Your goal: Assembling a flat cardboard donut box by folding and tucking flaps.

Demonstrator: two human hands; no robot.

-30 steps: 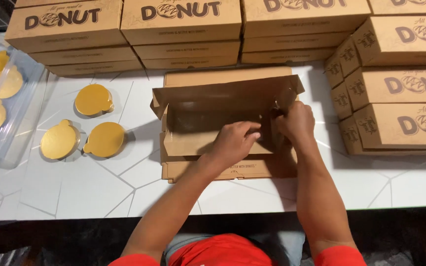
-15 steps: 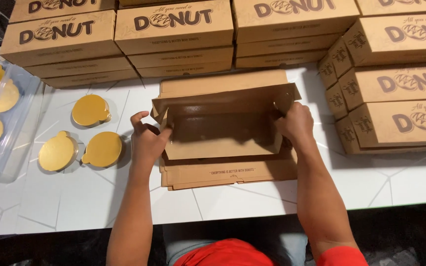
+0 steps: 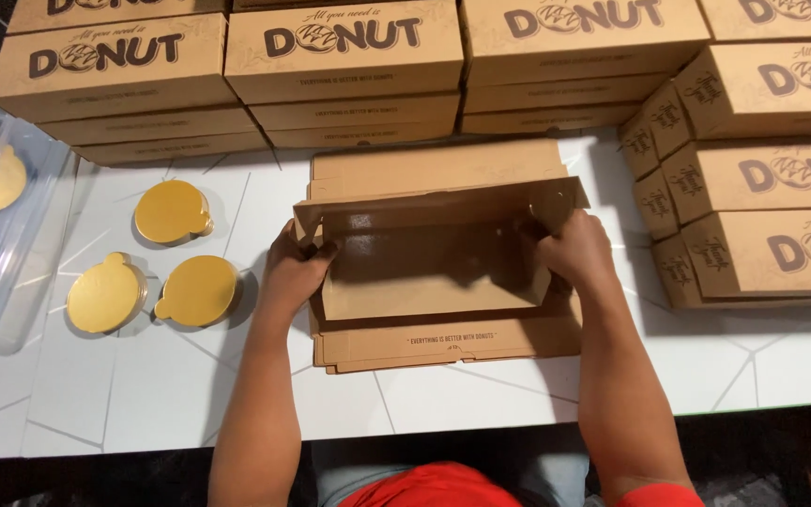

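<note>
At the middle of the white table [image 3: 152, 394] we see a brown cardboard box [image 3: 429, 253] being held half-folded, resting on a small stack of flat box blanks [image 3: 443, 343]. Our view from the head camera shows the left hand [image 3: 295, 268] grasping the box's left end wall, thumb inside and fingers wrapped around the outside corner. The right hand [image 3: 576, 252] grasps the right end wall the same way, pressing the flap upright. Both hands are clenched on the cardboard, one at each end, with the box's open interior between them and its back wall standing up.

Left of the box, three gold cake boards [image 3: 173, 212] lie on the table, well apart from the left hand. Further left, a clear plastic tray [image 3: 21, 244] holds more gold boards. Along the back edge and at the right side, finished donut boxes [image 3: 349, 56] stand in stacks, close to the blanks but not touching the hands. Below, a red shirt [image 3: 434, 488] shows at the table's near edge.
</note>
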